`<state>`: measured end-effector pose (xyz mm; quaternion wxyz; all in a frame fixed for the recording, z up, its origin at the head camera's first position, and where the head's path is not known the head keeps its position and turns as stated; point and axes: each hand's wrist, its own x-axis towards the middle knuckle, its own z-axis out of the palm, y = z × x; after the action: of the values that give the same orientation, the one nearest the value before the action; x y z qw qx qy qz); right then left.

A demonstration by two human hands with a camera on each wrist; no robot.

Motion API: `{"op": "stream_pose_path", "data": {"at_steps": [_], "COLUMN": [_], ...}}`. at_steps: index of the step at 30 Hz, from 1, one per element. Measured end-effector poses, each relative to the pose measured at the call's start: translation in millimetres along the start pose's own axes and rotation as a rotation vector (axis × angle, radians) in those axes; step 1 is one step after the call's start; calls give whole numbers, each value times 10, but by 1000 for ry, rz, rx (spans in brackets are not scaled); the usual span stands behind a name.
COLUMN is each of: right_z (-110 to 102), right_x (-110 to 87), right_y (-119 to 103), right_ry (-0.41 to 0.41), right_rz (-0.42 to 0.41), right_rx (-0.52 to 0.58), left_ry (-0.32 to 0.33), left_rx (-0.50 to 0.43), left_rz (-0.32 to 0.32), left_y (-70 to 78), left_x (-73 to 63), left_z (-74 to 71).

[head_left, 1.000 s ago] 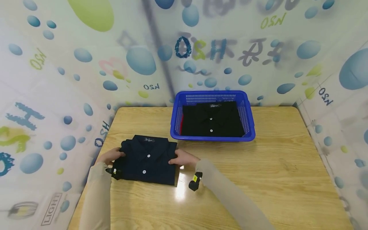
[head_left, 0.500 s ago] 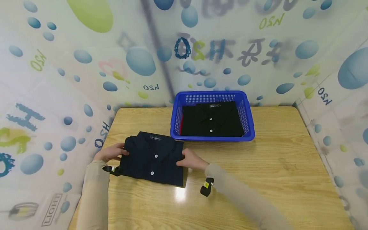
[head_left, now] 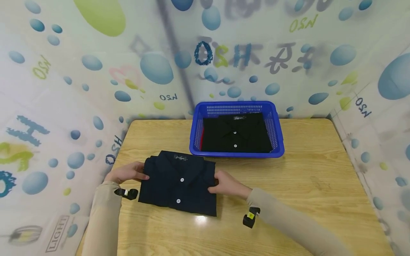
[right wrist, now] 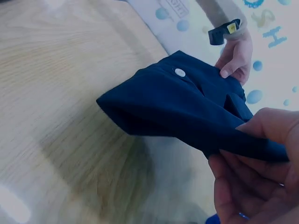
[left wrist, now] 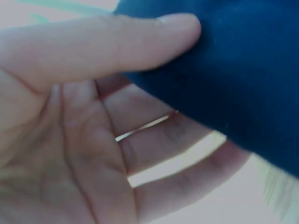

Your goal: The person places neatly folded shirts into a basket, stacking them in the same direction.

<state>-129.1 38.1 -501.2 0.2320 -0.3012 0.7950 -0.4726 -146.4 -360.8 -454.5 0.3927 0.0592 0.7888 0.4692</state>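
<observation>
A folded navy shirt (head_left: 169, 186) with white buttons and a collar is held at both sides by my two hands. At its left edge my left hand (head_left: 128, 172) pinches the cloth, thumb on top and fingers beneath, as the left wrist view shows. My right hand (head_left: 229, 184) grips the opposite edge, with the thumb over the fabric and the fingers curled under it. In the right wrist view the shirt (right wrist: 163, 102) hangs above the table, casting a shadow on the wood. Its underside is mostly hidden.
A blue plastic basket (head_left: 237, 154) stands at the back middle of the wooden table (head_left: 304, 199). Inside lies a folded black shirt (head_left: 237, 137), with a red edge (head_left: 202, 138) showing at its left. Patterned curtains (head_left: 240, 71) surround the table at the back and sides.
The navy shirt has moved to the right and come up off the table, carried by both hands. My right hand has shifted right with it. The basket has stayed in place.
</observation>
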Motion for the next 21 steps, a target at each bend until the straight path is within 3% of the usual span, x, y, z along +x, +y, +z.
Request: {"op": "stream_pose_path", "data": {"at_steps": [7,16,21], "right_z": [-216,-614,-792], "right_x": [-257,-582,-732], "right_y": [-32,-45,-48], "right_ry": [8,-37,-26], "right_rz": [-16,-51,-113], "right_rx": [-9,-51,-113], "left_ry": [-72,-139,-173], "left_rx": [16,42,39], "left_rz": [121,213,254], "left_y": [96,396,567], "left_x": [73,202,285], "left_z": [110,311,399]}}
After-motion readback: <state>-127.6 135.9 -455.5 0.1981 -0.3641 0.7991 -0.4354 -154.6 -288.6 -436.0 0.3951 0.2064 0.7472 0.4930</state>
